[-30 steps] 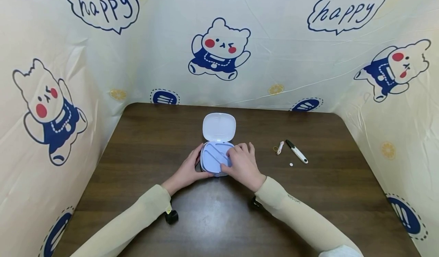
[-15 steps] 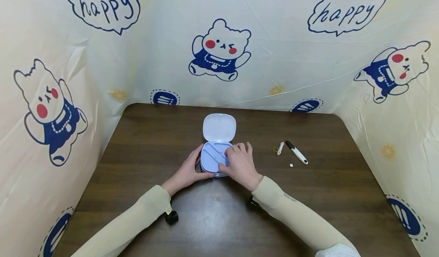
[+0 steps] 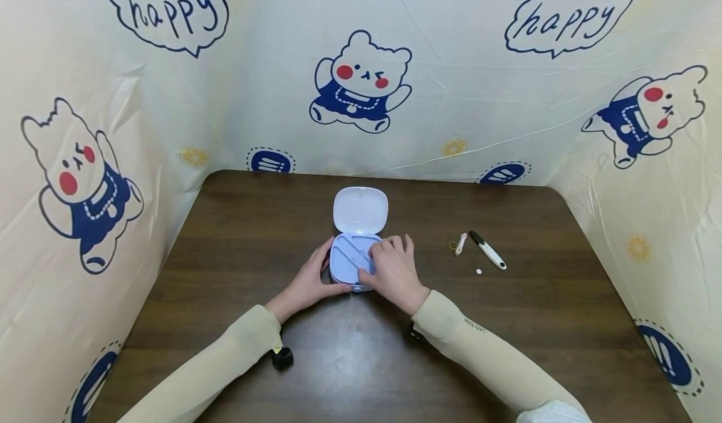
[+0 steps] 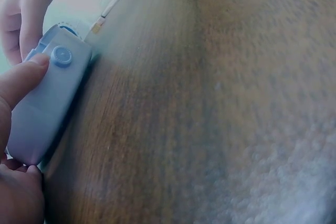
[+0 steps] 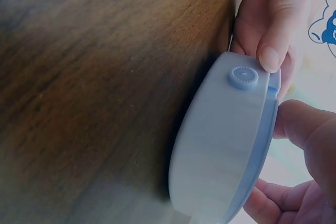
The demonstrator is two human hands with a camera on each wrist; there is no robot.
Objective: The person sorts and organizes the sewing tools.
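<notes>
Pale blue case (image 5: 215, 135), sitting flat in the middle of the brown table (image 3: 361, 360), and I've got it in all three of my feeds! Lid (image 3: 361, 210) is up and swung back, away from the person, and the blue tray (image 3: 351, 257) shows inside, a slanting slot running across it. Left hand (image 3: 309, 280) is gripping the case, thumb along the front, fingers round the left side; on my wrist feeds that thumb sits just beside the round ridged knob (image 5: 243, 77). Right hand (image 3: 398, 276) now: it's holding the tray by the edge, thumb at the front rim, fingers bent over the right part, hiding that corner from me up top. Off to the right, well apart from the case, I count a black-and-white pen-like tool (image 3: 487, 249), a small white piece with a thin yellowish loop (image 3: 460, 244) near it, and a little white disc (image 3: 479, 271) lying closer to the person
</notes>
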